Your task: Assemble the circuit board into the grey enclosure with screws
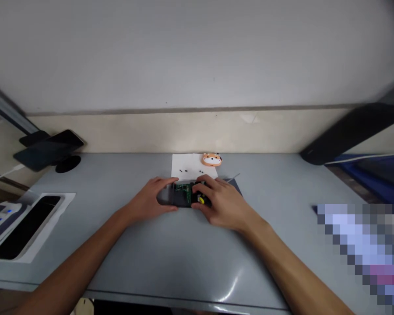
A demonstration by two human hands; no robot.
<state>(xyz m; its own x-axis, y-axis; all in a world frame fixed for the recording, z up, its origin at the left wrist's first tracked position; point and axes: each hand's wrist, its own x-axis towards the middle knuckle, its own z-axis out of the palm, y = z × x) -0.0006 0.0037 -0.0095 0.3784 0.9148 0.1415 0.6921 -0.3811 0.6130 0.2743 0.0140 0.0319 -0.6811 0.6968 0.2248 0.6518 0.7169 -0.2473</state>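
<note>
In the middle of the grey table lies a dark, flat electronic device [181,200], its casing opened so that a green circuit board shows. My left hand [148,199] grips the device's left end, with the thumb along the near edge and the fingers along the far edge. Over the right part, my right hand [221,199] has its fingers closed on a black piece with a yellow round spot [201,200]. Whether that piece is fixed to the device I cannot tell. Behind the hands, a white paper sheet [187,162] carries several tiny dark bits, probably screws.
An orange animal-faced case [212,159] sits on the sheet's far right corner. A thin rod [233,177] points out beyond my right hand. At left are a phone on a stand [49,148], another phone [28,225] and a power strip [1,221]. A black cylinder [351,135] stands at right.
</note>
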